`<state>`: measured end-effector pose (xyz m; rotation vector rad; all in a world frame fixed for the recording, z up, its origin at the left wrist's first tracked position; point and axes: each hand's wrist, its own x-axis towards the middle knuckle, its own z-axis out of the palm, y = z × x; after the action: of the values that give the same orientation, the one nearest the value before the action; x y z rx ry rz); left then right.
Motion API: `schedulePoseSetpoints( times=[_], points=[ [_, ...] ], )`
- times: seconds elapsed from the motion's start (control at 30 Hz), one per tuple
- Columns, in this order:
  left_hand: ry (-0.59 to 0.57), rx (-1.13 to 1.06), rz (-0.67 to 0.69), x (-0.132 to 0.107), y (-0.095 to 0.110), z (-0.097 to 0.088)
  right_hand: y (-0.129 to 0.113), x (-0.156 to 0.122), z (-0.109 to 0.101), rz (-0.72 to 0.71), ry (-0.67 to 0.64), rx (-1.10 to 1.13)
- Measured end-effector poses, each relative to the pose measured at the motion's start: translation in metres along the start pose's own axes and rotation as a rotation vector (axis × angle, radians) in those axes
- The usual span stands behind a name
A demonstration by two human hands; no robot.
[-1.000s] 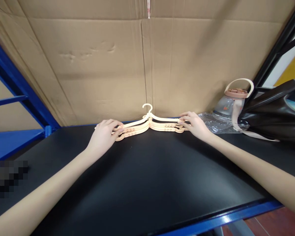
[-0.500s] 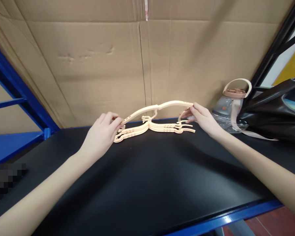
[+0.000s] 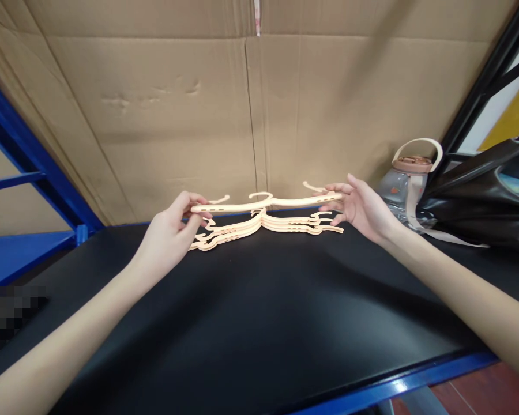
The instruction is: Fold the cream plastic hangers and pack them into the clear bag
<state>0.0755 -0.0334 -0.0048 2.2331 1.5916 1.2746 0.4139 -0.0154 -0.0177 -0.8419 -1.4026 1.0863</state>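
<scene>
A pale cream folding clothes hanger (image 3: 242, 206) is held level above the table, its center hook and two end hooks pointing up and away. My left hand (image 3: 173, 227) grips its left end between the fingers. At the right end, my right hand (image 3: 358, 204) has its thumb raised and its fingers spread behind and below the tip; whether they touch the hanger is hard to see. Beneath lies a stack of several matching hangers (image 3: 285, 225), nested on the black tabletop (image 3: 259, 305). My left fingers partly hide the stack's left end.
A cardboard sheet (image 3: 155, 127) stands behind the table. To the right are a clear bottle (image 3: 391, 187) with a strap and a black bag (image 3: 471, 184). Blue metal framing (image 3: 52, 178) rises at left, and a blue rail (image 3: 389, 389) edges the front.
The held hanger has turned from an arched, hook-down pose to level with its hooks up. My right thumb has lifted off the hanger's right end.
</scene>
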Motion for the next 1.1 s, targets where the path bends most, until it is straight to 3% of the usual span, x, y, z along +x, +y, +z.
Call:
schedulePoseSetpoints(
  times=[0.13,0.23,0.6,0.8,1.03,1.1],
  points=[
    [-0.012,-0.312,-0.086,0.004,0.004,-0.002,-0.001,-0.002,0.001,-0.006,-0.003,-0.019],
    [-0.044,-0.38,-0.098,0.004,0.011,-0.004,0.0,-0.002,0.002,-0.014,0.011,0.009],
    [-0.149,-0.114,0.083,-0.003,-0.001,0.006,0.006,0.002,-0.004,-0.12,-0.003,-0.175],
    [-0.104,0.041,0.103,-0.005,0.002,0.007,0.01,0.006,-0.006,-0.135,0.005,-0.208],
    [-0.081,0.057,0.136,-0.004,-0.002,0.005,0.012,0.005,-0.01,-0.086,-0.214,-0.351],
    [-0.078,0.079,0.154,-0.004,-0.002,0.004,0.013,0.005,-0.011,-0.077,-0.22,-0.36]
  ],
)
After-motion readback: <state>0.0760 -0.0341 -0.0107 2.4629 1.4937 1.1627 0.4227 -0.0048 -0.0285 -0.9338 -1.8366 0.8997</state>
